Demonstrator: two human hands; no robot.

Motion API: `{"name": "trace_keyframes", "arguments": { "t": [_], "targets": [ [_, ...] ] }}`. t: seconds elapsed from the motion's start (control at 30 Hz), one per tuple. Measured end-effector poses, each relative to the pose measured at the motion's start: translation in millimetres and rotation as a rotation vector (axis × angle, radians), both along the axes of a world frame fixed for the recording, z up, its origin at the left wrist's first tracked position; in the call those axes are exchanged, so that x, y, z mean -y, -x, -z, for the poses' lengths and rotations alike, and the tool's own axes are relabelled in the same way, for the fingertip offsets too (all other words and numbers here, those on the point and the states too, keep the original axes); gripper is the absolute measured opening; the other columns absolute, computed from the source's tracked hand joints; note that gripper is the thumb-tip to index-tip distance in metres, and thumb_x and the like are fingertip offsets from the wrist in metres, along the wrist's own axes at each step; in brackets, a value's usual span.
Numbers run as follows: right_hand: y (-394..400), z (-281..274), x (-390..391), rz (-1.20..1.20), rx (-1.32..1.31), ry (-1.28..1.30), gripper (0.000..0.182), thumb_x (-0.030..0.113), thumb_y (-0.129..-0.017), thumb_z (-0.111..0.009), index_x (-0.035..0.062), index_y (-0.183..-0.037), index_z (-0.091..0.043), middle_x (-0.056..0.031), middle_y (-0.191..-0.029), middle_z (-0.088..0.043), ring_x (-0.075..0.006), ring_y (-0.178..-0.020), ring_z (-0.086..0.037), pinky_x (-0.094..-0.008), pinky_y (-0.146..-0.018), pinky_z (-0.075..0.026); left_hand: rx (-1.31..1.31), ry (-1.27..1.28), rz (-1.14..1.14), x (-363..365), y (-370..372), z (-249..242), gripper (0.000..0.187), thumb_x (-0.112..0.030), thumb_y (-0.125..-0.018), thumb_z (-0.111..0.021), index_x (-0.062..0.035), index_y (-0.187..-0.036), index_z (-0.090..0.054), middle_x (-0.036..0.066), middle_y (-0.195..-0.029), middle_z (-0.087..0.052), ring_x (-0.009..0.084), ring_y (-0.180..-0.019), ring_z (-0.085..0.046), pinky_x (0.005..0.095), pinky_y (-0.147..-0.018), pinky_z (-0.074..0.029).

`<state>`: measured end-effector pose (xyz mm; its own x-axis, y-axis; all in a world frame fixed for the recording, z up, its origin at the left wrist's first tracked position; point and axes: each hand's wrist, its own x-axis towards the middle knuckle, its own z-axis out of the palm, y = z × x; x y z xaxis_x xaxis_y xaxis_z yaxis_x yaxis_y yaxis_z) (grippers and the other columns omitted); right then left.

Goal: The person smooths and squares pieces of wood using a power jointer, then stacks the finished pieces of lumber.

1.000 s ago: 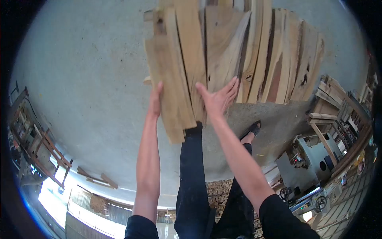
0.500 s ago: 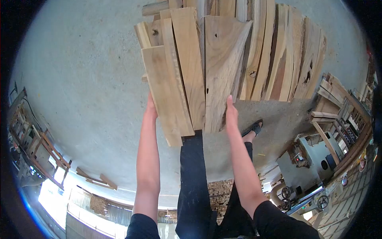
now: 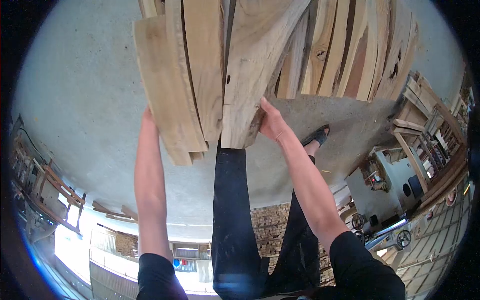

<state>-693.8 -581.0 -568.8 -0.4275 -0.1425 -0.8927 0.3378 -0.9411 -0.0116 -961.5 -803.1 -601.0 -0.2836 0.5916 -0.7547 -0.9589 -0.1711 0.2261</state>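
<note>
Several wooden boards lie side by side in a bundle at the upper middle, between my two hands. My left hand [image 3: 148,116] grips the outer edge of the leftmost board [image 3: 162,85]; its fingers go out of sight beneath the wood. On the other side, my right hand [image 3: 271,120] holds the edge of a wide, knotted board [image 3: 245,95], thumb on top and fingers hidden behind. A narrower board [image 3: 205,70] lies between these two. To the right of the bundle, a row of more planks [image 3: 320,55] rests on the floor.
Grey concrete floor [image 3: 85,100] surrounds the wood. My sandalled foot [image 3: 317,136] stands right of the bundle. A wooden rack with timber [image 3: 425,125] and a machine [image 3: 395,175] are at the right. Stacked wood [image 3: 270,225] shows behind my legs.
Both hands and the held boards have moved left and closer to me. A gap has opened between the held boards' lower ends and the row at the right.
</note>
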Motion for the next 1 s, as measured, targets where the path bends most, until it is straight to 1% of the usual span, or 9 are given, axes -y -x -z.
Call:
{"name": "trace_keyframes", "arguments": {
  "t": [0.17, 0.23, 0.3, 0.33, 0.47, 0.53, 0.73, 0.8, 1.0],
  "targets": [
    [11, -32, 12, -0.111, -0.020, -0.204, 0.099, 0.048, -0.078, -0.078, 0.0025, -0.151, -0.028, -0.0166, -0.145, -0.044, -0.0309, -0.138, -0.040, -0.0467, -0.114, -0.032, -0.113, 0.018, -0.004, 44, 3, -10, 0.110, -0.085, -0.069, -0.057, -0.0082, -0.147, -0.044, 0.010, -0.137, -0.058, 0.0295, -0.121, -0.058, 0.0465, -0.102, -0.051],
    [9, -47, 9, -0.139, -0.026, -0.213, 0.098, 0.048, -0.082, -0.075, 0.0015, -0.152, -0.026, -0.0168, -0.146, -0.043, -0.0306, -0.139, -0.040, -0.0459, -0.113, -0.034, -0.191, 0.043, 0.028, 64, 3, -2, 0.117, -0.090, -0.063, -0.056, -0.0090, -0.147, -0.043, 0.011, -0.138, -0.057, 0.0298, -0.123, -0.056, 0.0473, -0.104, -0.049],
    [9, -65, 7, -0.192, -0.036, -0.225, 0.096, 0.048, -0.085, -0.071, 0.0005, -0.153, -0.023, -0.0169, -0.147, -0.042, -0.0303, -0.139, -0.039, -0.0451, -0.112, -0.035, 0.054, 0.013, 0.091, 78, -1, 0, 0.112, -0.087, -0.068, -0.056, -0.0086, -0.147, -0.043, 0.012, -0.138, -0.057, 0.0287, -0.124, -0.056, 0.0457, -0.104, -0.048],
    [15, -71, 4, -0.332, -0.059, -0.342, 0.094, 0.049, -0.089, -0.066, -0.0003, -0.154, -0.019, -0.0186, -0.150, -0.039, -0.0305, -0.140, -0.038, -0.0432, -0.113, -0.033, -0.139, 0.557, 0.161, 63, -12, -9, 0.108, -0.086, -0.072, -0.056, -0.0084, -0.146, -0.044, 0.012, -0.133, -0.060, 0.0257, -0.119, -0.059, 0.0424, -0.099, -0.051],
    [27, -76, 22, -0.469, -0.093, -0.732, 0.080, 0.050, -0.100, -0.050, -0.0035, -0.152, -0.023, -0.0232, -0.156, -0.028, -0.0302, -0.144, -0.031, -0.0380, -0.117, -0.025, -0.282, 0.367, 0.309, 13, -28, -38, 0.096, -0.080, -0.082, -0.054, -0.0061, -0.143, -0.047, 0.008, -0.129, -0.058, 0.0186, -0.117, -0.055, 0.0386, -0.098, -0.049],
    [44, -73, 30, -0.529, -0.055, -0.980, 0.078, 0.052, -0.100, -0.049, -0.0033, -0.150, -0.027, -0.0245, -0.156, -0.027, -0.0311, -0.146, -0.027, -0.0378, -0.119, -0.019, -0.474, 0.433, 0.418, -20, -24, -59, 0.112, -0.086, -0.072, -0.057, -0.0062, -0.149, -0.039, 0.010, -0.139, -0.052, 0.0211, -0.126, -0.049, 0.0388, -0.105, -0.043],
    [118, -79, -3, -0.328, -0.176, -1.201, 0.094, 0.062, -0.090, -0.060, -0.0018, -0.150, -0.025, -0.0239, -0.153, -0.027, -0.0357, -0.144, -0.028, -0.0411, -0.118, -0.021, -0.436, 0.429, 0.421, -24, -7, -36, 0.121, -0.084, -0.066, -0.067, -0.0049, -0.152, -0.033, 0.013, -0.144, -0.050, 0.0257, -0.132, -0.047, 0.0398, -0.109, -0.041],
    [141, -90, -7, -0.326, 0.082, -1.143, 0.095, 0.063, -0.085, -0.067, -0.0022, -0.145, -0.034, -0.0236, -0.150, -0.029, -0.0363, -0.142, -0.030, -0.0432, -0.117, -0.025, -0.155, 0.366, 0.314, -23, -4, -14, 0.114, -0.081, -0.073, -0.064, -0.0047, -0.152, -0.033, 0.015, -0.148, -0.047, 0.0267, -0.133, -0.048, 0.0412, -0.108, -0.042],
    [127, -67, -19, -0.342, 0.098, -1.152, 0.089, 0.064, -0.086, -0.066, -0.0020, -0.141, -0.040, -0.0204, -0.133, -0.046, -0.0319, -0.129, -0.044, -0.0426, -0.110, -0.034, -0.164, 0.337, 0.260, -18, 6, 15, 0.089, -0.071, -0.092, -0.047, -0.0045, -0.150, -0.037, 0.016, -0.147, -0.048, 0.0255, -0.132, -0.050, 0.0405, -0.107, -0.044]
  ]
}}
